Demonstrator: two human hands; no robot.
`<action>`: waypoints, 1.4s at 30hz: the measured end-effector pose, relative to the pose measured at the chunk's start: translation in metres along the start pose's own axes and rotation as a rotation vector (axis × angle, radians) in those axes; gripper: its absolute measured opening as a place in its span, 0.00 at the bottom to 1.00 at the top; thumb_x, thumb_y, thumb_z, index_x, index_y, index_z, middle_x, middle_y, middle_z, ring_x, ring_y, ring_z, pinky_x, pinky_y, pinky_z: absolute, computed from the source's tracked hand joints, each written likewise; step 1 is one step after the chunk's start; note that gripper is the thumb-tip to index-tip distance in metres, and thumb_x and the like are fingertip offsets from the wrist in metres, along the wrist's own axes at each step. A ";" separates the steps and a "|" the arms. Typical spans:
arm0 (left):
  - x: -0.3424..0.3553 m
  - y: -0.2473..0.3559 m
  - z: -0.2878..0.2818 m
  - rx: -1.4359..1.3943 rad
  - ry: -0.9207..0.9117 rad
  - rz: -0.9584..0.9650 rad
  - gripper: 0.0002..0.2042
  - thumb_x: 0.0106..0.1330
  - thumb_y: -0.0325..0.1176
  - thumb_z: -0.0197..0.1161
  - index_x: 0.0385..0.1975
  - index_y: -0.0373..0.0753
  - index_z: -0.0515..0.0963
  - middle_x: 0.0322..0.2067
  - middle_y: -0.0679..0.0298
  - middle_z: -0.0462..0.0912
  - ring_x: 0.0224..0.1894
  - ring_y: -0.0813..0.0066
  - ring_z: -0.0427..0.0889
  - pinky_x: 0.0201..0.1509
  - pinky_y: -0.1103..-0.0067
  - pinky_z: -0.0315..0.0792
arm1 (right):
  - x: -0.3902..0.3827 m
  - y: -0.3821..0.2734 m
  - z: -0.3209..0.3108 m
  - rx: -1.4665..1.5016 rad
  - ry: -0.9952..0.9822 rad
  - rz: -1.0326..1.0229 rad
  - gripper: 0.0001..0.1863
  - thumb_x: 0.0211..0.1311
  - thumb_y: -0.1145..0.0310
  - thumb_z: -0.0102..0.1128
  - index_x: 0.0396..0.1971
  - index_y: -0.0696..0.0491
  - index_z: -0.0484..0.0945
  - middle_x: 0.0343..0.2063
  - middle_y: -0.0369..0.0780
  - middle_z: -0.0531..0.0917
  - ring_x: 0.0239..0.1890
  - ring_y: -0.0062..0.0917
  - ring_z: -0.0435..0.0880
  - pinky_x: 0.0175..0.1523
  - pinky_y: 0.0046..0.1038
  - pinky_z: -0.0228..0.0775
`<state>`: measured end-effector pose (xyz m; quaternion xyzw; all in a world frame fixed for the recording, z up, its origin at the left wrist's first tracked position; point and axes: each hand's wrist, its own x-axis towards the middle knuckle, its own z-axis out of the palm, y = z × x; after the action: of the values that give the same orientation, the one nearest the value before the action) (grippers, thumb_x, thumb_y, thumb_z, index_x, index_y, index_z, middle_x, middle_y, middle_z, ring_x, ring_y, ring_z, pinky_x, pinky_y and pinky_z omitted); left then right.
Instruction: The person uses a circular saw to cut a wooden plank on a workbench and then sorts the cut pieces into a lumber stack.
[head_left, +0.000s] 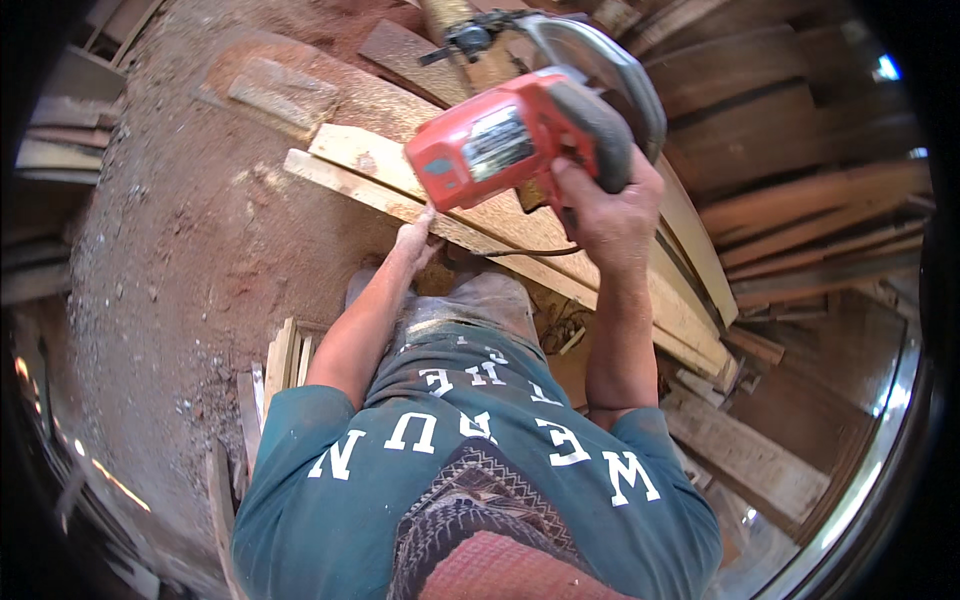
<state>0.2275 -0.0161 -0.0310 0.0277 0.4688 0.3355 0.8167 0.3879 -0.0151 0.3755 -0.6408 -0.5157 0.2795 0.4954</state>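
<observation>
My right hand (610, 210) grips the handle of a red power saw (455, 150) with a dark grip and a metal blade guard, raised over pale wooden boards. A dark cord (535, 251) runs below the saw. My left hand (418, 238) is closed on the edge of the nearest pale board (350, 186), just below the saw's motor housing, which partly overlaps the view of its fingertips. A wider pale board (360, 155) lies alongside it.
Sawdust-covered planks (285, 85) lie beyond the boards. Stacked lumber (790, 210) crowds the right side, and more planks (70, 140) are at the far left. Upright offcuts (283, 365) stand at my left on the dusty ground (180, 270).
</observation>
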 end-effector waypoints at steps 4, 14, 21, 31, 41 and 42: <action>-0.023 0.031 -0.077 0.090 0.043 0.063 0.32 0.69 0.53 0.73 0.63 0.37 0.74 0.56 0.55 0.81 0.58 0.58 0.81 0.63 0.51 0.76 | -0.074 0.000 0.026 0.017 0.345 0.183 0.09 0.61 0.77 0.71 0.41 0.58 0.85 0.26 0.33 0.84 0.25 0.15 0.79 0.32 0.20 0.70; -0.098 0.281 -0.220 -0.179 0.678 0.541 0.43 0.80 0.68 0.37 0.80 0.35 0.51 0.78 0.46 0.57 0.78 0.47 0.61 0.80 0.50 0.60 | -0.108 -0.027 0.046 -0.045 0.441 0.235 0.08 0.61 0.78 0.68 0.41 0.59 0.84 0.23 0.34 0.80 0.22 0.17 0.76 0.30 0.21 0.67; -0.128 0.558 -0.412 0.063 0.779 1.038 0.44 0.75 0.71 0.41 0.75 0.38 0.65 0.62 0.46 0.79 0.68 0.50 0.76 0.70 0.52 0.72 | -0.088 -0.027 0.055 0.009 0.380 0.193 0.10 0.61 0.77 0.68 0.43 0.60 0.84 0.24 0.33 0.81 0.23 0.15 0.77 0.31 0.21 0.67; -0.277 0.644 -0.405 0.474 1.106 1.161 0.44 0.73 0.71 0.45 0.75 0.37 0.66 0.63 0.45 0.78 0.68 0.48 0.75 0.71 0.51 0.71 | -0.098 -0.033 0.039 0.055 0.344 0.165 0.08 0.62 0.79 0.67 0.41 0.60 0.83 0.22 0.34 0.81 0.23 0.17 0.77 0.32 0.23 0.70; -0.420 0.591 -0.458 0.728 1.467 1.115 0.45 0.70 0.72 0.48 0.74 0.37 0.66 0.64 0.43 0.77 0.69 0.47 0.75 0.71 0.51 0.70 | -0.106 -0.038 0.040 0.130 0.231 0.140 0.06 0.63 0.80 0.66 0.39 0.60 0.83 0.22 0.35 0.81 0.21 0.18 0.79 0.30 0.24 0.73; -0.435 0.588 -0.465 0.748 1.496 1.099 0.45 0.70 0.72 0.48 0.74 0.37 0.66 0.64 0.43 0.77 0.69 0.47 0.74 0.71 0.51 0.70 | -0.107 -0.041 0.042 0.112 0.233 0.138 0.06 0.63 0.80 0.66 0.39 0.60 0.83 0.22 0.36 0.81 0.21 0.19 0.79 0.30 0.24 0.73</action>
<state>-0.5901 0.0633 0.2458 0.2775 0.8596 0.4286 -0.0180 0.3023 -0.1023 0.3819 -0.6742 -0.3930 0.2650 0.5663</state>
